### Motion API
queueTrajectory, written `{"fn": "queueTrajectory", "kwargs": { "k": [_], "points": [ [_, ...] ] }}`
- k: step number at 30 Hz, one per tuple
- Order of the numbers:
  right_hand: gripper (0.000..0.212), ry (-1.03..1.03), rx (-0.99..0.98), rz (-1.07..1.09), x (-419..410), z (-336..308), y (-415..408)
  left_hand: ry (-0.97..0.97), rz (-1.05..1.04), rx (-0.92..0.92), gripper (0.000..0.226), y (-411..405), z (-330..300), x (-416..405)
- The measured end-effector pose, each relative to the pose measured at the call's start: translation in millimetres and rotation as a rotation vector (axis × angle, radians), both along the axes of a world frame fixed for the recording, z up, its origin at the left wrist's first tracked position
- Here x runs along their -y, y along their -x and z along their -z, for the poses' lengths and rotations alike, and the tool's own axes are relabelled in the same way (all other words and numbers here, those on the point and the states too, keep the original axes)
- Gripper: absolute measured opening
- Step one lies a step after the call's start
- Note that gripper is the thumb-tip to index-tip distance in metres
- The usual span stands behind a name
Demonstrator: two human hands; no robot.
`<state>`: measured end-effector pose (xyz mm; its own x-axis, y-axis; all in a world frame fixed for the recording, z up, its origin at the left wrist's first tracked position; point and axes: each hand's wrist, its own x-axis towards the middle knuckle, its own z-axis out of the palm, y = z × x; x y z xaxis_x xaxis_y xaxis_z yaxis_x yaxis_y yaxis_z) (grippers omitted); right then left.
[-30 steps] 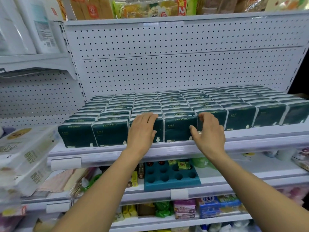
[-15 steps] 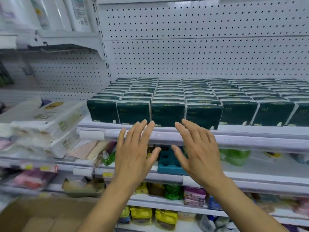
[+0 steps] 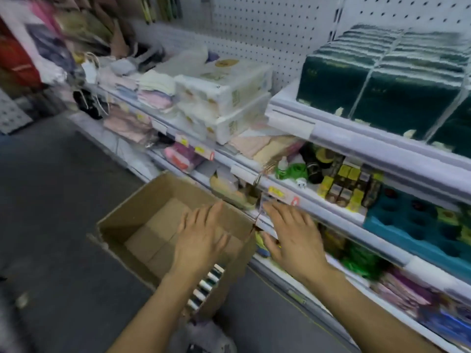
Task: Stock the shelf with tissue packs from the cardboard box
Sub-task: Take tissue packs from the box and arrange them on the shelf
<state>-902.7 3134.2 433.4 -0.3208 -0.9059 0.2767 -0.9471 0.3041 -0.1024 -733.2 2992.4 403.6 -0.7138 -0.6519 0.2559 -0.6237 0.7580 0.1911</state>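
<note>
Tissue packs [image 3: 377, 90] in dark green wrap stood in tight rows on the upper shelf [image 3: 331, 128], up and to the right of the cardboard box [image 3: 142, 225]. More of the same packs [image 3: 206, 284] showed as a striped row of edges inside the box, against its near right wall, just below the left wrist.

From the head camera, the cardboard box sat open on the dark floor [image 3: 51, 200], hard against the base of the shelving. Most of its inside showed bare brown bottom.

Both hands were empty, palms down. The left hand [image 3: 201, 240] hung over the box's right half, its fingers straight and slightly spread, gripping nothing. The right hand [image 3: 295, 238] hovered just right of the box's far right corner, in front of the lower shelf edge, fingers likewise straight and fanned apart. Whether it touched the shelf edge could not be told through the blur.

Beyond the box, at the left end of the shelving, 2 white wrapped bundles [image 3: 224, 98] lay stacked one on the other, just left of the green packs. A teal tray with round holes [image 3: 420, 230] sat on a lower shelf, well right of the box.
</note>
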Motion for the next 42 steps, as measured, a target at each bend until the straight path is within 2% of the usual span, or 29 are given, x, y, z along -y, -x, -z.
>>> {"fn": "queueTrajectory", "kwargs": {
  "k": [8,10,13,18,23,26,30,34,37,39,42],
  "points": [
    [0.044,-0.305,0.067,-0.148,89.2,89.4,-40.2,-0.431,-0.243,0.172,0.068,-68.6,82.4,60.8],
    [0.045,-0.358,0.078,-0.173,109.5,114.4,-45.7,-0.537,-0.259,0.204,0.066,-73.3,106.2,74.1],
    [0.053,-0.550,0.170,-0.194,136.5,155.3,-51.3,-0.647,-0.276,0.241,0.060,-76.1,146.3,91.7],
    [0.027,-0.732,0.209,-0.186,170.5,224.5,-56.1,-0.910,-0.378,0.268,0.042,-65.6,219.4,114.9],
    [0.020,-0.790,0.316,-0.193,187.9,290.2,-58.2,-0.962,-0.345,0.369,0.028,-52.7,269.4,124.3],
    [0.027,-0.806,0.335,-0.181,195.2,312.2,-59.0,-0.939,-0.319,0.485,0.031,-48.3,288.8,130.7],
    [0.040,-0.876,0.488,-0.093,203.4,332.0,-56.9,-0.976,-0.309,0.471,0.023,-43.8,305.7,136.4],
    [0.036,-0.855,0.542,-0.015,205.8,325.8,-55.2,-1.046,-0.351,0.280,0.017,-34.6,296.5,140.8],
    [0.045,-0.706,0.695,0.027,206.6,301.3,-49.7,-1.327,-0.524,-0.128,0.025,-31.2,281.5,142.2],
    [0.042,-0.618,0.859,0.063,203.9,276.5,-45.8,-1.497,-0.621,-0.417,0.028,-27.4,263.4,140.7],
    [0.040,-0.456,1.061,0.096,193.1,236.7,-42.9,-1.548,-0.675,-0.605,0.025,-18.9,226.4,136.0]
  ]
}}
